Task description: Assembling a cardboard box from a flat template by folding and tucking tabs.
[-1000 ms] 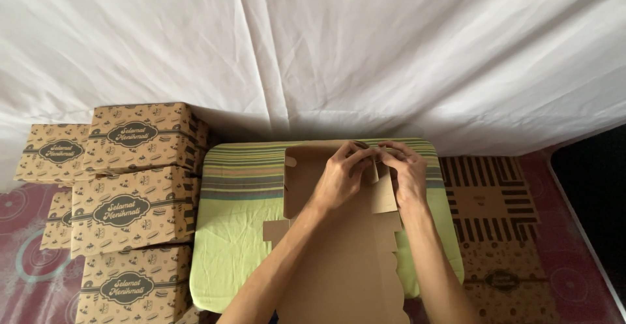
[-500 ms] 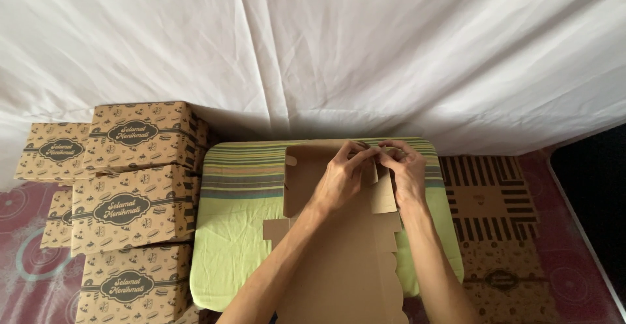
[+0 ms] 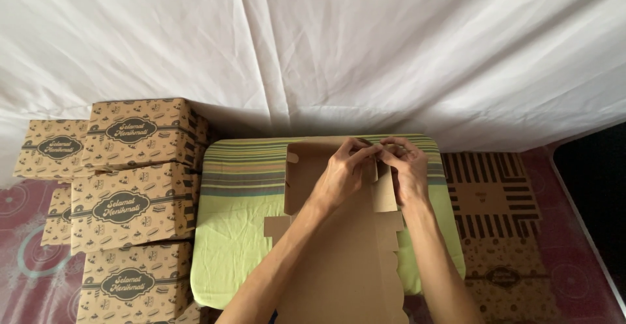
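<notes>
Both hands (image 3: 375,170) pinching cardboard box (image 3: 345,252) far edge

Single head-worn camera, looked down and forward from above person's own forearms. Faced white cloth backdrop (image 3: 313,43) filling upper half of frame. Near view: left hand (image 3: 342,174) and right hand (image 3: 405,170) sat mid-frame, forearms entered from bottom edge. Green striped cushion (image 3: 235,232) centred, stacked printed boxes (image 3: 130,200) at left edge. No second view, nothing shared.
</notes>
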